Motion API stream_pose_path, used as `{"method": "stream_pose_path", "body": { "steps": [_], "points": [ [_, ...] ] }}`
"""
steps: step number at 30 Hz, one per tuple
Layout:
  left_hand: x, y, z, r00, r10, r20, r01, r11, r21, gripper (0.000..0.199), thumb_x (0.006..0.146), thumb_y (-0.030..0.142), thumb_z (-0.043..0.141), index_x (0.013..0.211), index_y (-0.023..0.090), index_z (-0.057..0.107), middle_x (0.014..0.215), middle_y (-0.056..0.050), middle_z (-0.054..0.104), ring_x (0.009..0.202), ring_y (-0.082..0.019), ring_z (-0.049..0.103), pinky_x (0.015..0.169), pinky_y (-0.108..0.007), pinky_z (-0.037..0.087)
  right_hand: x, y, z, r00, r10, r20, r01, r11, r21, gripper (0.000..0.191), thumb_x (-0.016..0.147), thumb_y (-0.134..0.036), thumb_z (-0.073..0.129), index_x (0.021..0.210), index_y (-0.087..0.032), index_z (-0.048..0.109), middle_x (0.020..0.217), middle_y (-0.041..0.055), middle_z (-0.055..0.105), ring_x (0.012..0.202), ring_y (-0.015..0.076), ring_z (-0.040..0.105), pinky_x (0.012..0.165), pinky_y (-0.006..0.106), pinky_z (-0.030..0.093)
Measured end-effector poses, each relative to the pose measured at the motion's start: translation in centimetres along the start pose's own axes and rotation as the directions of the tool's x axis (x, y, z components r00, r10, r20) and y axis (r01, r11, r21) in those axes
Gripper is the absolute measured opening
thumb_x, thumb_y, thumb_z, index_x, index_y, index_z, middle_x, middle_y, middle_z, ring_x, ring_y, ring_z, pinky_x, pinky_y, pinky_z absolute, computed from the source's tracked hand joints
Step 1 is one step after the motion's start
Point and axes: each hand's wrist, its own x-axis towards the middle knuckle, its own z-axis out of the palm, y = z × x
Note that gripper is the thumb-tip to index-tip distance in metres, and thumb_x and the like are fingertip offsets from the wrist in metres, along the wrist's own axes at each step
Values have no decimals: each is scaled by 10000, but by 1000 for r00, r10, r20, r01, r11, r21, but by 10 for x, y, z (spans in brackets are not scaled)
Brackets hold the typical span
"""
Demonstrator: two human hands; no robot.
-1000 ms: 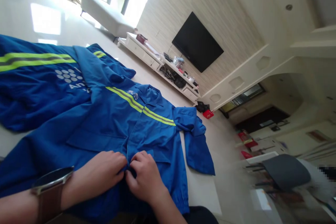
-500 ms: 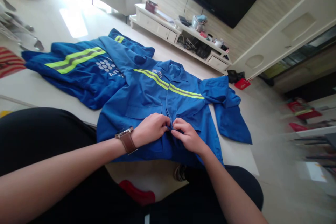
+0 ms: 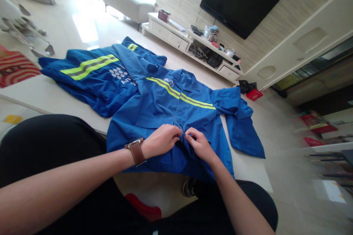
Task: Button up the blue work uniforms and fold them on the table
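Observation:
A blue work jacket (image 3: 157, 99) with yellow-and-grey reflective stripes lies front up on a white table, its collar pointing away from me. My left hand (image 3: 162, 138), with a brown-strapped watch on the wrist, is closed in a pinch on the jacket's front edge, low on the placket. Right beside it my right hand (image 3: 200, 144) pinches the facing edge, fingertips nearly touching the left ones. Whatever fastener sits between the fingertips is too small to make out. A second blue garment (image 3: 93, 84) with a wide reflective band and white print lies to the jacket's left.
The white table (image 3: 27, 93) shows along the front left and at the right. Beyond it are a white TV cabinet (image 3: 165, 35) with clutter, a wall-mounted television (image 3: 242, 2) and a grey bench (image 3: 127, 3). A red striped bag (image 3: 19, 68) stands at the left.
The view has shifted slightly, so the scene sits a little lower and to the right. Both hands stay at the jacket's front edges, with the left fingers now lying flatter over the placket.

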Motion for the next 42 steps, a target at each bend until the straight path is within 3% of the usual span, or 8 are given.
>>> {"method": "stream_pose_path", "body": {
  "steps": [6,10,15,20,25,34,42],
  "points": [
    [-4,-1,4,999,11,52,-13,999,48,168,867,128,555,749,208,643,787,-26,692,772,-181,636,712,-259,409,-2,1,4,1000,11,-11,-11,1000,-26,193,942,-295,591,786,-202,655,824,11,637,822,176,588,785,295,438],
    [-6,-1,6,996,-1,88,-5,997,74,193,876,120,525,770,211,658,821,-36,704,804,-191,656,732,-267,429,-4,-4,5,1000,-17,-9,16,988,-155,163,914,-213,606,764,-206,669,834,20,661,821,180,602,780,299,439],
    [-4,1,5,996,-7,85,1,997,72,184,881,134,535,788,213,672,844,-38,714,836,-196,662,754,-269,437,-4,-4,7,995,-23,-93,-2,964,-265,153,926,-215,598,803,-220,689,872,35,684,863,197,617,794,310,439],
    [-3,4,6,993,-113,38,111,993,44,166,867,141,559,869,222,704,868,-24,728,821,-192,658,724,-270,433,-4,-6,2,998,-35,-55,24,982,-186,156,938,-225,572,803,-202,647,844,21,662,833,179,609,778,295,433],
    [-3,-1,12,969,-245,-11,245,969,-29,242,872,174,596,1074,208,726,982,-52,751,932,-217,674,804,-288,479,-7,-9,3,998,-57,-26,52,986,-158,51,869,-230,656,876,-200,616,892,7,620,841,169,579,779,283,426],
    [-2,0,10,990,-142,-10,141,988,-70,264,856,105,563,1003,199,761,1070,-51,764,979,-203,686,872,-279,498,-7,-9,6,999,-49,8,49,995,-85,92,881,-158,568,816,-203,614,913,16,617,871,174,578,815,295,427],
    [-3,6,5,998,-49,40,49,999,-2,249,867,87,548,896,200,768,947,-48,748,862,-177,678,791,-253,476,-5,9,13,986,114,-118,-112,993,30,51,758,-247,694,753,-197,693,810,14,699,824,202,632,782,321,478]
  ]
}}
